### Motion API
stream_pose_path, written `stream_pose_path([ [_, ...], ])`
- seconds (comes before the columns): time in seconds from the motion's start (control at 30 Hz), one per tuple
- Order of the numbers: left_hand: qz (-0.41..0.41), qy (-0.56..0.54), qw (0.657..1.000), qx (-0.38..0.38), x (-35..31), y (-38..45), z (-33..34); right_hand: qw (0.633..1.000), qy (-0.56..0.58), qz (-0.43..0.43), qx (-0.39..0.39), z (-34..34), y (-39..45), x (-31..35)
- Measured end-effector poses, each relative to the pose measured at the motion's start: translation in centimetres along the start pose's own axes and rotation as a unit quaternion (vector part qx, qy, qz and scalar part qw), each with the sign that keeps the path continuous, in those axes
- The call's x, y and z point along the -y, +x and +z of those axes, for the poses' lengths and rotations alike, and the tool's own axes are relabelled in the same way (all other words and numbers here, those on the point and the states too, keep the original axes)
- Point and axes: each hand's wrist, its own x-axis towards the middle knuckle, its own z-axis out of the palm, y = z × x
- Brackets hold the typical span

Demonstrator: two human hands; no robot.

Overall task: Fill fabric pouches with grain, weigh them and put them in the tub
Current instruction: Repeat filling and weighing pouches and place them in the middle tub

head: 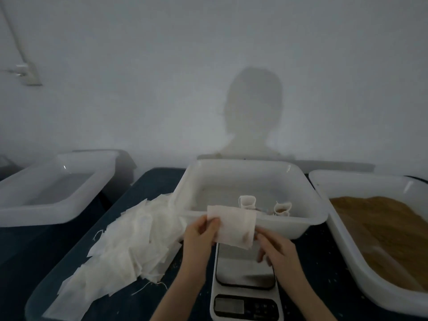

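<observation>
Pouch [232, 225], empty, pinched at its left edge by left hand [201, 235] above scale [245, 274]; right hand [274, 250] at its right end, grip unclear. Tub [252, 218]: two filled pouches [265, 206] inside. Remaining: large pile of empties [129, 246], grain [389, 232] plentiful. Progress: early.

White pouch [234, 225], white tub [254, 221], golden-brown grain [382, 230], dark blue table [152, 181].

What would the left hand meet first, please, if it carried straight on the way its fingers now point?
Probably the near rim of the middle tub, just beyond the pouch the left hand holds; depth is uncertain from one view.
</observation>
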Motion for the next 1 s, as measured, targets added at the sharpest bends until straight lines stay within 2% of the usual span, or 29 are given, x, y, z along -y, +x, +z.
stream_pose_path([
  [0.1, -0.096, -0.078, 0.992, 0.002, 0.7, -0.2, 1.7, 0.998, 0.037, 0.052, 0.018, 0.6, 0.7, 1.3],
  [0.23, -0.131, -0.111, 0.985, -0.005, 1.4, -0.3, 2.6, 0.996, -0.021, 0.081, 0.007, -0.1, 1.1, 1.5],
  [0.33, -0.078, -0.021, 0.997, -0.010, 1.9, -0.5, 2.6, 0.993, -0.061, 0.104, 0.009, -0.8, 1.2, 1.6],
  [0.4, 0.026, 0.092, 0.995, -0.033, 2.0, -0.9, 2.6, 0.990, -0.080, 0.116, 0.005, -1.1, 1.5, 1.7],
  [0.47, 0.174, 0.218, 0.957, -0.075, 1.5, -1.4, 2.7, 0.987, -0.106, 0.120, 0.004, -1.1, 1.8, 1.8],
  [0.5, 0.267, 0.279, 0.919, -0.082, 1.3, -1.3, 2.7, 0.986, -0.117, 0.122, 0.006, -1.1, 2.0, 1.8],
  [0.57, 0.449, 0.353, 0.819, -0.055, 1.3, -0.8, 3.0, 0.983, -0.133, 0.125, 0.011, -0.8, 2.1, 1.9],
  [0.6, 0.508, 0.371, 0.777, -0.031, 1.3, -0.6, 3.1, 0.982, -0.140, 0.124, 0.016, -0.7, 2.1, 1.9],
  [0.67, 0.551, 0.418, 0.722, 0.016, 1.3, -0.1, 3.0, 0.980, -0.144, 0.132, 0.028, -0.5, 2.1, 2.0],
  [0.73, 0.562, 0.449, 0.693, 0.042, 1.5, 0.5, 2.7, 0.978, -0.135, 0.152, 0.039, -0.5, 2.2, 2.2],
  [0.8, 0.582, 0.463, 0.667, 0.055, 1.3, 0.9, 2.3, 0.981, -0.126, 0.138, 0.056, -0.8, 2.2, 2.4],
  [1.0, 0.633, 0.427, 0.640, 0.088, 0.9, 1.3, 2.0, 0.979, -0.092, 0.118, 0.135, -3.1, 2.2, 3.4],
])
